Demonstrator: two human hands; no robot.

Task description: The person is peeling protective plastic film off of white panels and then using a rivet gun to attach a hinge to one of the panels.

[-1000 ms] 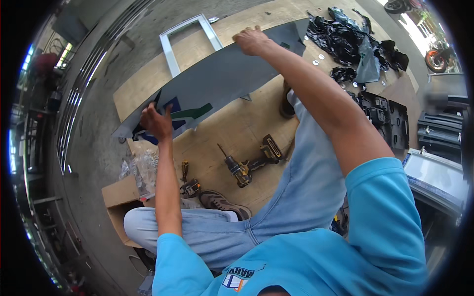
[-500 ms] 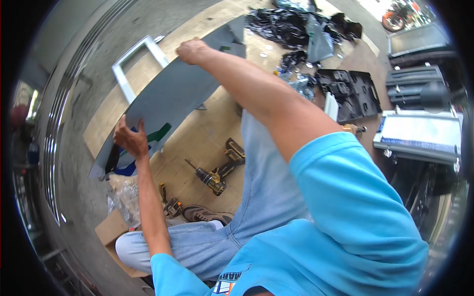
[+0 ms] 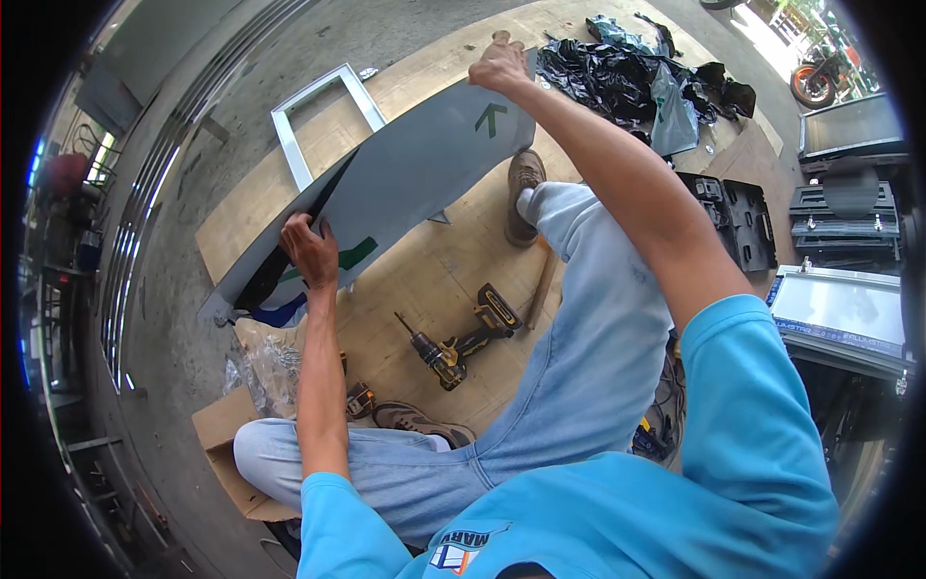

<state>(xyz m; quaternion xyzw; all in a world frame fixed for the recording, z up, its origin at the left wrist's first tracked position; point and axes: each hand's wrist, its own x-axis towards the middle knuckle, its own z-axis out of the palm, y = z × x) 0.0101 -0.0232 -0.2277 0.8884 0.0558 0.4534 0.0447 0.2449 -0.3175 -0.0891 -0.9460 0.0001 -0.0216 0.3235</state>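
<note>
In the head view, a long grey panel [image 3: 405,159] is held tilted beyond a yellow-and-black drill [image 3: 449,362], which is laid on a plywood sheet [image 3: 386,289]. Beyond the drill and to its left, the panel's edge is pinched by the left hand [image 3: 311,253], the thumb set apart from the fingers and placed on the near face. Farther beyond the drill and slightly to its right, the panel's far edge is gripped by the right hand [image 3: 499,66], its fingers bent; where its thumb is placed cannot be told. Near that end, the panel is marked by a green arrow-like shape [image 3: 489,118].

Past the panel, beyond and left of the drill, a pale metal frame [image 3: 290,150] is seen. To the drill's left, a second power tool [image 3: 360,399] is partly hidden by the left forearm [image 3: 323,386]; farther left, crumpled clear plastic [image 3: 268,359] and an open cardboard box [image 3: 220,417] are seen. Just right of the drill, a wooden stick [image 3: 541,291] is laid. Well beyond it to the right, black plastic sheeting [image 3: 612,82] is heaped, with an open black case [image 3: 748,224] placed nearer.
</note>
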